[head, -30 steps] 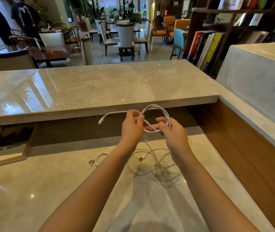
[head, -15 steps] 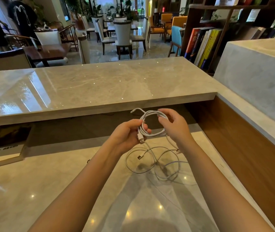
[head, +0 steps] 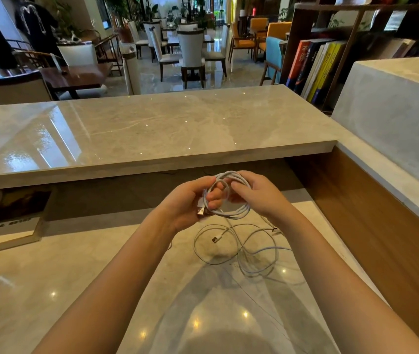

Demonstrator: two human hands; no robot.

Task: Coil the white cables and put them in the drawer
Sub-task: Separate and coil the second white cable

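— Head view, the only one we have. Which step are we in?

— We are coiling. The coiled cable (head: pixel 231 214) sits between our two hands, several white loops bunched into one ring, held up above the lower counter (head: pixel 75 277).

— How do we hold it?

— Our left hand (head: pixel 188 200) has thumb and fingers curled round the left side of the ring, with the USB plug (head: pixel 201 210) sticking out just under that pinch. Our right hand (head: pixel 262 195) closes on the opposite side, fingers bent over the top of the loops. Both hands grip the cable; neither is slack.

— And the rest?

— Directly below the grip, the loose cables (head: pixel 244 249) lie on the counter in wide overlapping loops, with a second plug (head: pixel 215 238) among them. One strand seems to run from the ring down into that pile, but we cannot tell whether it belongs to the held cable.

— What does the next move call for?

— We judge this ring nearly wound. It needs its tail tucked in, or a firm pinch, so it does not spring open. Then it goes to the drawer, which we cannot see from here. After that, the pile below the hands needs the same winding.

— How far along are we?

— Early to middle, we'd say: one ring formed, nothing visibly stowed.
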